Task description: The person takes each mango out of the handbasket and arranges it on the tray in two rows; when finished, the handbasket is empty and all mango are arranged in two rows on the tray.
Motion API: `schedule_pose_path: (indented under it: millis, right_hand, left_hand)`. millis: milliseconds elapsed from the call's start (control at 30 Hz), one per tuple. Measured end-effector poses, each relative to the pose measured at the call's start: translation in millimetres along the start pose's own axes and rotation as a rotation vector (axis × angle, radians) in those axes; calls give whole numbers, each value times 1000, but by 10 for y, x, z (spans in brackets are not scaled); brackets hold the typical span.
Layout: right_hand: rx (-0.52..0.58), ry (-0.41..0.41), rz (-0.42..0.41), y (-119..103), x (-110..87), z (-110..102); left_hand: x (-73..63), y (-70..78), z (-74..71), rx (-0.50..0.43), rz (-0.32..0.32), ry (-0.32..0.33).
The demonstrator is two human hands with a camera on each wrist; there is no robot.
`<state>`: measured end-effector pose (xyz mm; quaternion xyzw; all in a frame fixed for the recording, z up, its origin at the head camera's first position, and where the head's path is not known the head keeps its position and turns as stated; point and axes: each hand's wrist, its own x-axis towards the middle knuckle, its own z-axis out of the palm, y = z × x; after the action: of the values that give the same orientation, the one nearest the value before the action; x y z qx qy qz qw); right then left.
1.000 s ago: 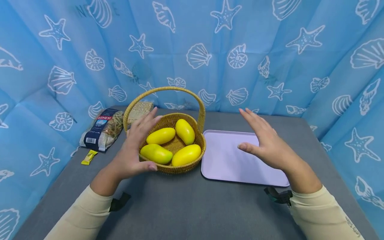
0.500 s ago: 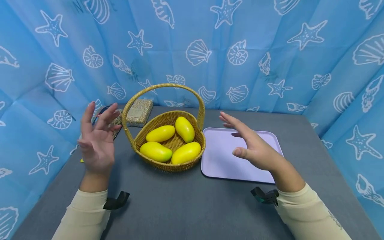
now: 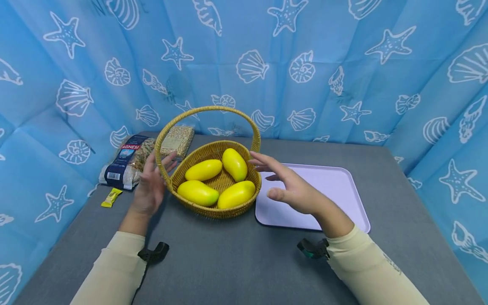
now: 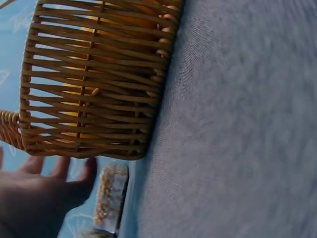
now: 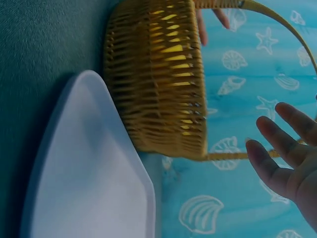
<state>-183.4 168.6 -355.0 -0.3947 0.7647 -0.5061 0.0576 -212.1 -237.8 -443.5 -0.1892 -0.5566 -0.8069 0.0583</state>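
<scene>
Left hand [image 3: 150, 192] and right hand [image 3: 292, 188] are flanking the basket [image 3: 215, 213], both with fingers spread. The basket is holding 4 mangoes [image 3: 236, 195] and standing beside the tray [image 3: 329, 184].

The woven basket [image 3: 216, 213] is showing golden tan in an over-and-under weave; the fruits [image 3: 236, 195] are displaying bright yellow, one bearing a green-tinged end. The tray [image 3: 341, 195] is presenting pale lilac, the table surface [image 3: 228, 258] grey. The curtain [image 3: 217, 55] is carrying white starfish and shell outlines on blue. The sleeves [image 3: 110, 269] are appearing cream; the printed bag [image 3: 123, 165] is combining navy, red and white.
</scene>
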Motion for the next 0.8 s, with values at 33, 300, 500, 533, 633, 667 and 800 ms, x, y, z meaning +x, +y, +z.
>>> schedule_pose_path:
  millis: [33,300,500,533,633,667,800]
  right_hand:
    - [8,-5,1,16,31,19]
    - [52,-44,61,159,283,186]
    - [76,-147,130,262,466,293]
    - [68,-171,141,277,495,305]
    - [4,-249,184,315,584,325]
    - [-23,-279,197,325,615,328]
    - [-139,-399,234,344,741,331]
  left_hand:
    - [-4,-28,-12,0,-23,-15]
    - [-63,-211,-139,93,-175,-146]
    - [-58,-282,-215,81,-200,-229]
    - [-57,-283,-219,86,-207,-232]
    - [-50,-278,-223,117,-225,-239]
    - [-48,-274,-222,126,-230,-239]
    - [-42,-261,-211,146,-242,-237]
